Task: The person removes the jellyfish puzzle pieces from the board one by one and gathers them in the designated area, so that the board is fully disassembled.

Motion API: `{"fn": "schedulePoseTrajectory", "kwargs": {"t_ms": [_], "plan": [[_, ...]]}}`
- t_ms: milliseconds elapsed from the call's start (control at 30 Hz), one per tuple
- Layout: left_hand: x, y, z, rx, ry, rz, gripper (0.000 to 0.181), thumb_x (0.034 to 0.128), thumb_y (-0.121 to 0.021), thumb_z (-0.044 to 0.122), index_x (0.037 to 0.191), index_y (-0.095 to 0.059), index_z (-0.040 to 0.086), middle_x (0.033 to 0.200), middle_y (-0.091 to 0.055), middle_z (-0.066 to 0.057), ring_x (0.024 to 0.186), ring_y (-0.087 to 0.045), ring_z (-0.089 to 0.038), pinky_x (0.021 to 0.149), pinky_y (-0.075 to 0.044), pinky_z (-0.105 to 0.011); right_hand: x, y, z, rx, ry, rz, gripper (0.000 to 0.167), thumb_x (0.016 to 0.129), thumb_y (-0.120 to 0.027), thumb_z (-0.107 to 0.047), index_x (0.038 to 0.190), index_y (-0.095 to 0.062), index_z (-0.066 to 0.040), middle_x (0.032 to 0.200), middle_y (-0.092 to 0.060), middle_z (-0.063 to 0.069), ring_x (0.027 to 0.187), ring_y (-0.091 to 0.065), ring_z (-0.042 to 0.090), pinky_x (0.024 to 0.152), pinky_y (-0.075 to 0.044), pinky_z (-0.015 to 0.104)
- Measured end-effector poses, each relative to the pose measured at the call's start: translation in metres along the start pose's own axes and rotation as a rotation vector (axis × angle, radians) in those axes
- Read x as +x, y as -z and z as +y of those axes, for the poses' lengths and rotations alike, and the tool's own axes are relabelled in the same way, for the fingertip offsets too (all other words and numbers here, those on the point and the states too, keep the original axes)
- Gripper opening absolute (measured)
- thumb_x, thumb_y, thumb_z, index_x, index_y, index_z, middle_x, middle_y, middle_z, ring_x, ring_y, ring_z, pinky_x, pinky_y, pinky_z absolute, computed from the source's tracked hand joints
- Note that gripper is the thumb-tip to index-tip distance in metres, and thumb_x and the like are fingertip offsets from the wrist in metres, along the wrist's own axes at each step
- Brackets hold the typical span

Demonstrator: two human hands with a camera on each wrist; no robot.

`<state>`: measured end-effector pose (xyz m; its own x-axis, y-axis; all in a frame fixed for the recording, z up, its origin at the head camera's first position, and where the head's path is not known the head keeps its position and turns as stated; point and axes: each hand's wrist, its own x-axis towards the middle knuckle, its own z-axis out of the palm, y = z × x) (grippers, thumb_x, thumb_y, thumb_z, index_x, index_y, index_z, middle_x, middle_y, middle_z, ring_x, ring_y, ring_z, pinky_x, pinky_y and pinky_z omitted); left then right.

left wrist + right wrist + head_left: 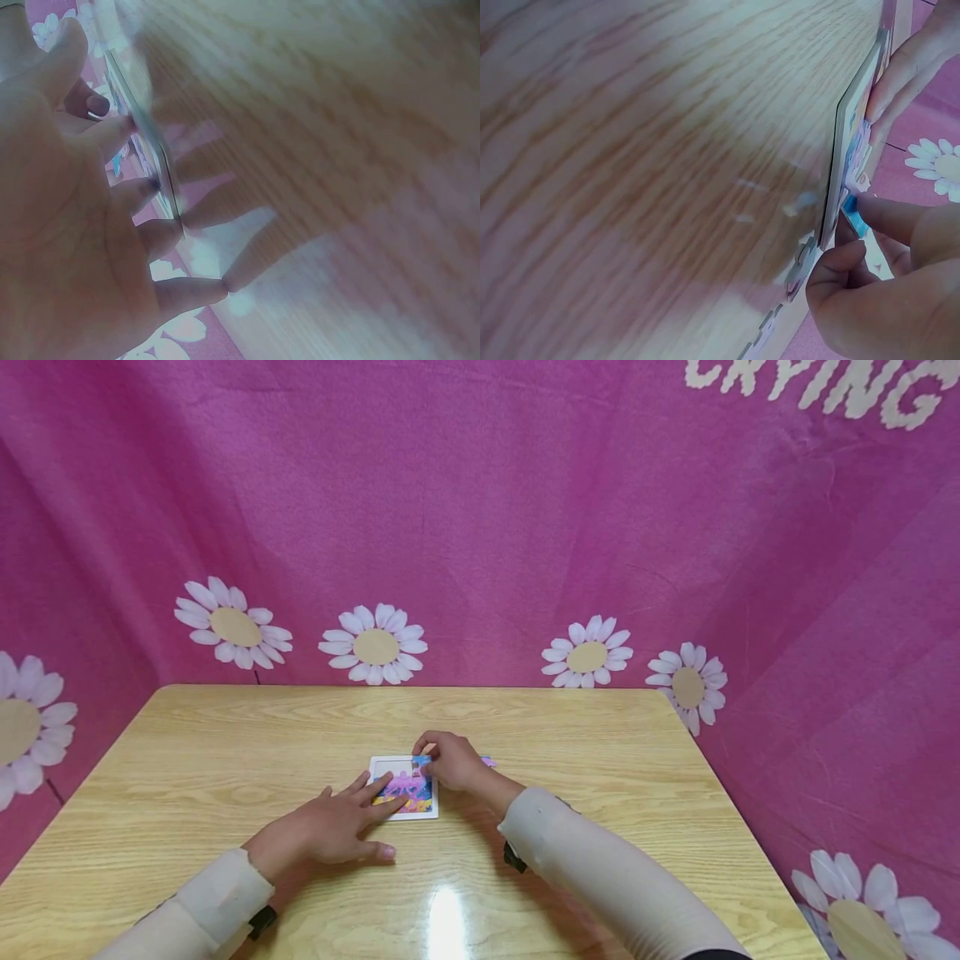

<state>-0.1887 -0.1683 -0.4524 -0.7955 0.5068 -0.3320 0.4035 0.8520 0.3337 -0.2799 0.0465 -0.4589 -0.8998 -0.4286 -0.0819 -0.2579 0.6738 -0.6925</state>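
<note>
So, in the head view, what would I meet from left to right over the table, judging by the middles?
Left sleeve, left hand, white puzzle frame, right hand, loose puzzle pieces, right sleeve.

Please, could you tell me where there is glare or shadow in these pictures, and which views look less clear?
Head view: sharpest overall, with a bright glare on the tabletop near the bottom edge; left wrist view: hazy and washed out, with dark streaks and pale reflections beside the left grip; right wrist view: also hazy, with a darker patch on the tabletop beside the puzzle board.
</note>
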Motion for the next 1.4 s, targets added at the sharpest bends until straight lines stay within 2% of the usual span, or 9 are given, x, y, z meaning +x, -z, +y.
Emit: {"fn": "schedulePoseTrajectory", "kwargs": {"t_ms": [67, 200, 533, 900, 1200, 1400], "plan": [[0.000, 0.000, 0.000, -0.002, 0.000, 0.000, 0.083, 0.0916, -0.058, 0.073, 0.162, -0.035, 0.035, 0.174, -0.014, -0.004, 0.158, -0.009, -0.042, 0.111, -0.019, -0.080, 0.000, 0.000, 0.000, 0.005, 0.002, 0.003, 0.018, 0.093, -0.074, 0.000, 0.104, -0.070, -0.013, 0.095, -0.068, 0.007, 0.086, -0.058, 0.018, 0.068, -0.047, 0.027], [0.000, 0.001, 0.001, 0.003, 0.001, -0.001, 0.083, 0.0917, -0.058, 0.073, 0.161, -0.035, 0.034, 0.174, -0.014, -0.004, 0.158, -0.009, -0.042, 0.111, -0.019, -0.080, 0.000, -0.001, 0.002, 0.012, 0.004, 0.008, 0.018, 0.094, -0.073, 0.000, 0.104, -0.070, -0.014, 0.092, -0.066, 0.006, 0.083, -0.056, 0.017, 0.064, -0.045, 0.025], [-0.001, 0.000, 0.002, 0.008, 0.010, -0.005, 0.083, 0.0909, -0.058, 0.074, 0.161, -0.035, 0.035, 0.174, -0.014, -0.003, 0.158, -0.008, -0.041, 0.111, -0.019, -0.080, -0.001, 0.002, 0.004, 0.053, -0.028, 0.021, 0.018, 0.095, -0.071, 0.000, 0.106, -0.071, -0.013, 0.097, -0.068, 0.008, 0.087, -0.058, 0.018, 0.071, -0.047, 0.027], [0.000, 0.000, 0.000, -0.005, 0.009, -0.006, 0.084, 0.0908, -0.059, 0.073, 0.162, -0.035, 0.035, 0.174, -0.013, -0.004, 0.158, -0.008, -0.042, 0.112, -0.019, -0.079, -0.003, 0.009, 0.012, 0.060, -0.040, 0.023, 0.018, 0.096, -0.068, 0.000, 0.107, -0.070, -0.014, 0.097, -0.066, 0.007, 0.086, -0.057, 0.018, 0.071, -0.046, 0.028], [0.000, -0.001, 0.000, 0.003, 0.002, -0.001, 0.084, 0.0907, -0.058, 0.073, 0.162, -0.035, 0.035, 0.174, -0.013, -0.004, 0.158, -0.008, -0.042, 0.112, -0.019, -0.080, -0.008, 0.018, 0.021, 0.120, -0.062, -0.004, 0.016, 0.099, -0.065, -0.001, 0.110, -0.069, -0.012, 0.093, -0.064, 0.007, 0.074, -0.054, 0.016, 0.061, -0.045, 0.026], [-0.001, -0.001, 0.000, -0.004, -0.003, 0.004, 0.084, 0.0911, -0.058, 0.073, 0.162, -0.035, 0.034, 0.174, -0.012, -0.004, 0.158, -0.008, -0.042, 0.112, -0.019, -0.079, -0.012, 0.026, 0.027, 0.095, -0.057, 0.014, 0.015, 0.099, -0.065, 0.000, 0.110, -0.068, -0.011, 0.095, -0.063, 0.007, 0.079, -0.052, 0.016, 0.061, -0.044, 0.025]]}}
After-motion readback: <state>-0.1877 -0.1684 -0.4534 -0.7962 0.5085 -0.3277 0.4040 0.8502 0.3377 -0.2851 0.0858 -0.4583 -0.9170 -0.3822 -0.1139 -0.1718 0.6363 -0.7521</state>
